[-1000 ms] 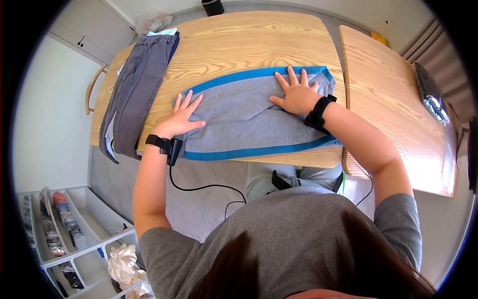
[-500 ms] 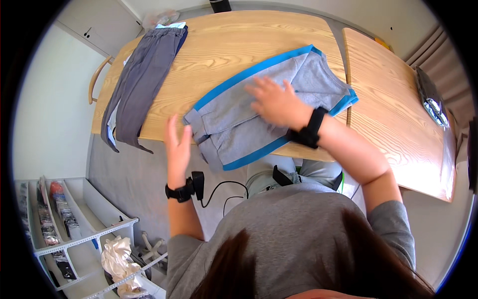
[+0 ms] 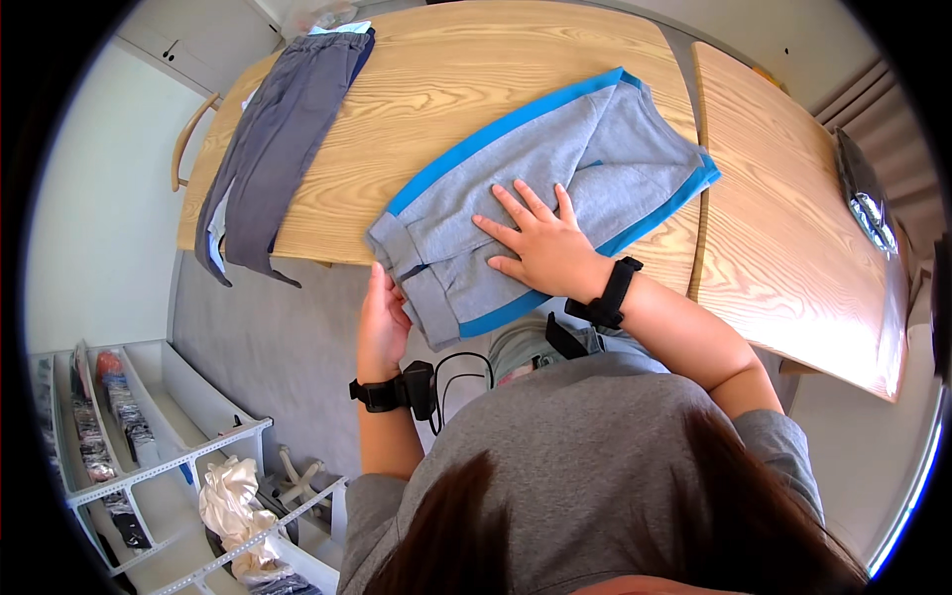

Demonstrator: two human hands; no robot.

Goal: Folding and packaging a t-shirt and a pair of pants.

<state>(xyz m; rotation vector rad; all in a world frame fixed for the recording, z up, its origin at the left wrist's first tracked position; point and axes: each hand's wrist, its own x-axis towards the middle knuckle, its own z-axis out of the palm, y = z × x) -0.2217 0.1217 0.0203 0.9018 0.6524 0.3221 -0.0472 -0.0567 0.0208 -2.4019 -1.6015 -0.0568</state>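
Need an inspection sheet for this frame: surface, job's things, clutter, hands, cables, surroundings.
Surface: wooden table, second table beside it on the right.
Job's things: grey shorts with blue trim, lying flat and skewed, waistband end over the near table edge.
Clutter: dark grey trousers draped over the far left corner; dark object on the second table.
Hands: right hand pressed flat on the shorts; left hand at the waistband end, off the table edge.
Cables: black cable looping from the left wrist device.
Surroundings: white shelf rack lower left, chair behind the table.
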